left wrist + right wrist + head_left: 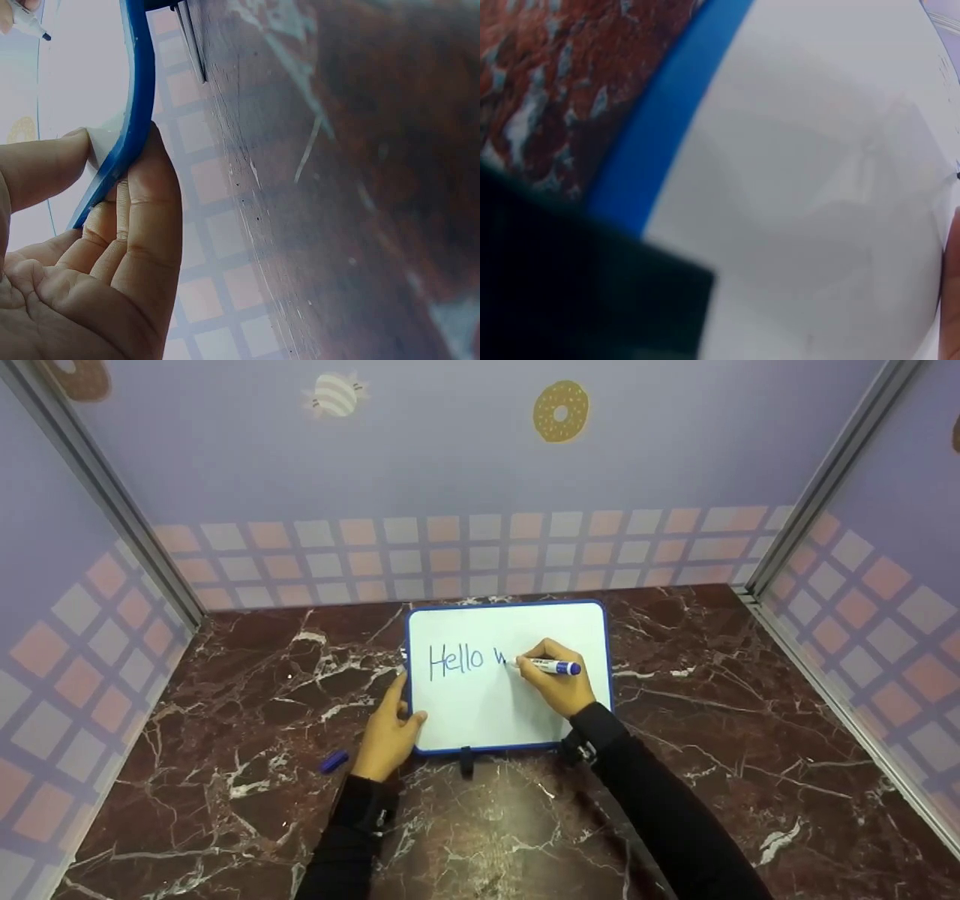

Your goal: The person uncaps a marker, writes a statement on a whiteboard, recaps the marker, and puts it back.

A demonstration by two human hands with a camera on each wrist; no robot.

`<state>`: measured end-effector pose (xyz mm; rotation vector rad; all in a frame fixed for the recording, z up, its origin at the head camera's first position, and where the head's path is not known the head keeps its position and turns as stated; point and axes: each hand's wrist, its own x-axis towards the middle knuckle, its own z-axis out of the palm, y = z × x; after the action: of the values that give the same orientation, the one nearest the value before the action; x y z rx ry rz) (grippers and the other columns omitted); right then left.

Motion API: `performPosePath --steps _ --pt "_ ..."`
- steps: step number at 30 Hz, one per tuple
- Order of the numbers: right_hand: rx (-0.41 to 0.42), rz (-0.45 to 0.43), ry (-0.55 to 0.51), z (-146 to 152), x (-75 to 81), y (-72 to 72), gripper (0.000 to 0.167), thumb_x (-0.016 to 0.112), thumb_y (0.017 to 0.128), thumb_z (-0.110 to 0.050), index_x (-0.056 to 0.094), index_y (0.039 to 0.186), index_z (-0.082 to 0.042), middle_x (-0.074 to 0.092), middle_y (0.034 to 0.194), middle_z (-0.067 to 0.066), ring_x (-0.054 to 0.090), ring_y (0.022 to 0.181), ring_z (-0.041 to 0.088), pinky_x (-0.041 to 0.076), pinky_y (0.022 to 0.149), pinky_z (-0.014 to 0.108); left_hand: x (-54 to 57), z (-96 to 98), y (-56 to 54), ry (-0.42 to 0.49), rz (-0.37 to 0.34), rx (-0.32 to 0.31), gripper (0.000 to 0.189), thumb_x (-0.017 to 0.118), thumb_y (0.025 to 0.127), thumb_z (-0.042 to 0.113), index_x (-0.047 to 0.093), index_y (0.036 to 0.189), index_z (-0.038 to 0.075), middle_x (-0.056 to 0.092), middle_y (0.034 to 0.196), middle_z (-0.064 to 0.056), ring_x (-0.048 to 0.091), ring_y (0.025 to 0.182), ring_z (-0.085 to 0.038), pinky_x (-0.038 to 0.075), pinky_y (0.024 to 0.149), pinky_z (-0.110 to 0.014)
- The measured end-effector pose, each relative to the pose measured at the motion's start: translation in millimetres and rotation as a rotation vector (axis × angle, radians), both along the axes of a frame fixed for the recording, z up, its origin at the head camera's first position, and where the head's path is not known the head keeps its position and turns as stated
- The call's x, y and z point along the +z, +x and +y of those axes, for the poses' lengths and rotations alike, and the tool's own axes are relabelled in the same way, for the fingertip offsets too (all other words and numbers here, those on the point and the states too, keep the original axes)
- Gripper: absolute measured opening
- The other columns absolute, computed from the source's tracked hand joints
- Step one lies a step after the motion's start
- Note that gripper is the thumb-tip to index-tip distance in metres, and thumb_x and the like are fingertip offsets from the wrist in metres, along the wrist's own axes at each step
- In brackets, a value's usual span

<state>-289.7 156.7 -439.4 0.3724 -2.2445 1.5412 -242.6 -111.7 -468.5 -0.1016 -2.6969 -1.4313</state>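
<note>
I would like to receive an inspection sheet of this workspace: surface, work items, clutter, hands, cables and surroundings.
Surface: dark red, white-veined tabletop.
Job's things: blue-framed whiteboard reading "Hello" plus the beginning of another word; marker, its tip at the writing.
Clutter: small blue cap lying left of the whiteboard.
Hands: left hand grips the whiteboard's left edge; right hand holds the marker.
Cables: nothing seen.
Surroundings: purple walls with pink-and-white checks; metal corner posts.
</note>
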Motion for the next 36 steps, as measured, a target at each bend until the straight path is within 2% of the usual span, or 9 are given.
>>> performPosePath --steps 5,11,15,18,22,32,36 --pt "-0.015 -0.023 -0.021 -2 3.0 -0.1 0.01 0.071 0.085 -0.002 0.065 0.078 0.001 0.07 0.076 0.015 0.059 0.062 0.006 0.044 0.057 0.018 0.3 -0.2 0.3 0.012 -0.004 -0.007 0.07 0.061 0.094 0.01 0.027 0.155 0.009 0.058 0.105 -0.019 0.061 0.08 -0.025 0.052 0.071 -0.038" --pt "-0.025 -0.039 -0.055 -8 23.1 10.5 0.01 0.069 0.085 0.002 0.063 0.079 0.006 0.069 0.075 0.018 0.059 0.062 0.001 0.046 0.059 0.016 0.4 -0.2 0.1 -0.001 -0.007 0.004 0.07 0.061 0.094 0.011 0.028 0.155 0.009 0.06 0.107 -0.02 0.062 0.083 -0.027 0.053 0.074 -0.041" --pt "-0.028 -0.027 -0.065 -5 14.9 0.6 0.01 0.07 0.085 0.0 0.064 0.078 0.004 0.069 0.074 0.016 0.059 0.062 0.002 0.048 0.059 0.016 0.7 -0.2 -0.1 0.001 -0.011 0.007 0.07 0.062 0.093 0.011 0.027 0.155 0.01 0.061 0.108 -0.022 0.064 0.085 -0.028 0.054 0.076 -0.043" --pt "-0.027 -0.022 -0.073 -5 14.7 -1.4 0.01 0.07 0.085 0.001 0.063 0.078 0.004 0.069 0.074 0.016 0.06 0.062 0.002 0.049 0.059 0.016 0.8 0.0 -0.3 0.002 -0.011 0.01 0.071 0.062 0.093 0.011 0.027 0.155 0.011 0.061 0.108 -0.021 0.063 0.085 -0.028 0.054 0.076 -0.042" --pt "-0.028 -0.03 -0.081 -9 27.7 7.7 0.01 0.068 0.086 0.003 0.062 0.079 0.006 0.07 0.076 0.019 0.06 0.062 0.0 0.05 0.061 0.016 0.5 0.2 -0.8 -0.001 -0.008 0.013 0.071 0.062 0.093 0.011 0.028 0.155 0.012 0.06 0.107 -0.02 0.061 0.082 -0.026 0.053 0.074 -0.04" --pt "-0.02 -0.029 -0.093 -8 28.0 6.1 0.009 0.068 0.086 0.003 0.063 0.079 0.006 0.069 0.074 0.016 0.06 0.062 0.002 0.048 0.059 0.017 1.3 -0.9 0.6 0.009 -0.015 0.0 0.07 0.061 0.094 0.014 0.027 0.155 0.012 0.061 0.116 -0.023 0.064 0.088 -0.03 0.053 0.08 -0.046" --pt "-0.017 -0.032 -0.087 -8 27.6 6.5 0.01 0.069 0.086 0.003 0.063 0.079 0.006 0.069 0.074 0.015 0.059 0.061 0.002 0.047 0.059 0.017 1.7 -0.5 1.7 0.017 -0.013 0.003 0.07 0.061 0.094 0.014 0.027 0.155 0.013 0.061 0.112 -0.022 0.063 0.084 -0.028 0.053 0.078 -0.044"
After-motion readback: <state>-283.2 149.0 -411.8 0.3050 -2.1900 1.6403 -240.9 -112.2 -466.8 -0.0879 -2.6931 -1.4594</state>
